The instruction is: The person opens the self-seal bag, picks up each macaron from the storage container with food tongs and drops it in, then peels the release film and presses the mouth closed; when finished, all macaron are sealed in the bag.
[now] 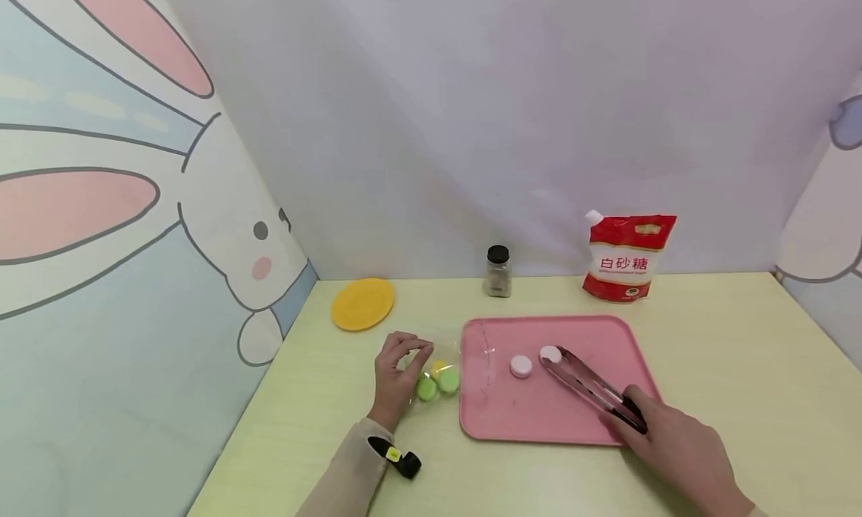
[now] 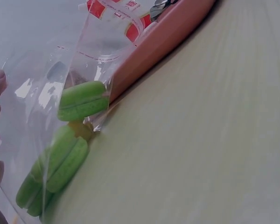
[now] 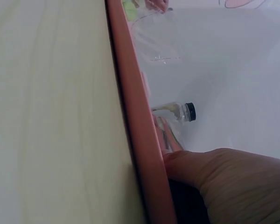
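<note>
My left hand (image 1: 396,371) pinches the edge of a clear plastic bag (image 2: 35,116), whose other end reaches over the left side of a pink tray (image 1: 539,423). Several macarons lie inside the bag: a green macaron (image 1: 448,381), another green macaron (image 1: 427,388) and a yellow macaron (image 1: 438,369) show from the head. My right hand (image 1: 683,438) grips metal tongs (image 1: 592,387) by their black handle. The tong tips are at a pale pink macaron (image 1: 550,354) on the tray. A second pink macaron (image 1: 521,366) sits to its left, apart from the tongs.
Behind the tray stand a black-capped spice jar (image 1: 498,274) and a red and white sugar pouch (image 1: 628,259). A yellow plate (image 1: 362,304) lies at the back left of the pale table (image 1: 727,367). A wall rises along the table's back edge.
</note>
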The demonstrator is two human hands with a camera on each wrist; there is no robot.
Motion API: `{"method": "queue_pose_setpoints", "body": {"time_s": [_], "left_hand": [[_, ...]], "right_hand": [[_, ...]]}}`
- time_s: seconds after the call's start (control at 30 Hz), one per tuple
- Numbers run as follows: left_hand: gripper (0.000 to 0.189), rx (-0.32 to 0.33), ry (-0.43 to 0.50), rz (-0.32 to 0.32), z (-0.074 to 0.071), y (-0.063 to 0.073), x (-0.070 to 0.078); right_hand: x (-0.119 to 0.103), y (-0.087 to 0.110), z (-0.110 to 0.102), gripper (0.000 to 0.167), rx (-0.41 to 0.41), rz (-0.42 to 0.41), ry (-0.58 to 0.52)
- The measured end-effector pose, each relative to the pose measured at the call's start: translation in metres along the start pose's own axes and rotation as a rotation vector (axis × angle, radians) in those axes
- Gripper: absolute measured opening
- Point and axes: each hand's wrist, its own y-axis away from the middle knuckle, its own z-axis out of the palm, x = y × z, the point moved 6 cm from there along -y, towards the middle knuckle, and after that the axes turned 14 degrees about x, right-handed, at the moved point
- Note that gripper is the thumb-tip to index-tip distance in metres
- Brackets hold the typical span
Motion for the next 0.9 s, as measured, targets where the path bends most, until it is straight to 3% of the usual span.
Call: {"method": "queue_pose_setpoints", "body": {"time_s": [0.23, 0.47, 0.7, 0.9], "left_hand": [[0.017, 0.027, 0.008, 0.025, -0.004, -0.004, -0.002], [0.017, 0.046, -0.028, 0.005, -0.003, 0.004, -0.019], [0.011, 0.049, -0.024, -0.043, -0.004, 0.004, -0.023], [0.01, 0.056, -0.027, -0.014, -0.005, 0.005, -0.019]], "right_hand": [[-0.003, -0.006, -0.001, 0.038, 0.02, -0.016, -0.011], [-0.011, -0.012, -0.008, 0.035, 0.052, -0.001, -0.082], [-0.062, -0.03, 0.008, 0.03, -0.047, -0.089, -0.226], [-0.105, -0.048, 0.038, 0.035, -0.123, -0.209, -0.212]]}}
